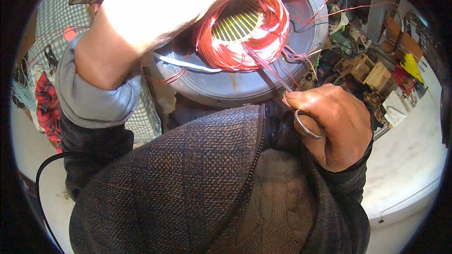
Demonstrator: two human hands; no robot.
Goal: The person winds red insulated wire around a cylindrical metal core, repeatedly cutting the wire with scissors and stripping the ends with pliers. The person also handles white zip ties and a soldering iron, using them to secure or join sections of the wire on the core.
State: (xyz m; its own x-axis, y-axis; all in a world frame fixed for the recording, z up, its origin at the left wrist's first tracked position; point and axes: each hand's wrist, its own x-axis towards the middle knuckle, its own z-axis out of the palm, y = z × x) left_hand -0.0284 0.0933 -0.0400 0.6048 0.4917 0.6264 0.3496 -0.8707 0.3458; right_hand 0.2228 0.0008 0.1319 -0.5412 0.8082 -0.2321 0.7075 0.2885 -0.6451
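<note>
A round grey metal motor housing sits in front of me, with a thick ring of red-copper wire windings inside it. Yellow slot strips line the winding's bore. My left hand reaches over the winding's left side; glare and the picture's top edge hide its fingers. At the housing's lower right, my right hand is closed around a thin rod-like tool. A metal ring shows below my fingers, apparently the tool's handle. The tool's far end meets the winding's lower front. Which exact kind it is, I cannot tell.
Loose red lead wires stretch out to the right, and a white sleeve lies at the housing's left. Wood blocks and scrap clutter the right side. Checked cloth hangs left; a black cable curves at lower left.
</note>
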